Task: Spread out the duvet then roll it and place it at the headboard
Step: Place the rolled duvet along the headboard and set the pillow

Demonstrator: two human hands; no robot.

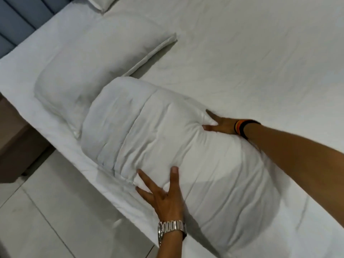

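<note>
1. Here, the rolled duvet [167, 146] lies across the near side of the bed [260, 53], its far end touching a pillow [89, 71] that sits toward the blue headboard [16, 21].
2. My left hand [165, 196] presses flat against the near flank of the roll, fingers splayed and unclenched, a steel watch [172, 229] at the wrist.
3. My right hand [221, 125] pushes into the far flank, fingers dug into the fabric; whether they pinch a fold or merely press, I cannot tell. Coloured bands [242, 127] ring that wrist.
4. The bundle looks soft, puffy and light: it dents under both palms, and its quilted seams crease around my fingers.
5. I judge it will sag and loosen if lifted by one end, so the sound hold is on both flanks near the middle, squeezing inward to keep the roll tight.
6. The cover looks smooth and may slip on the sheet, which should help in sliding it up against the pillow.
</note>
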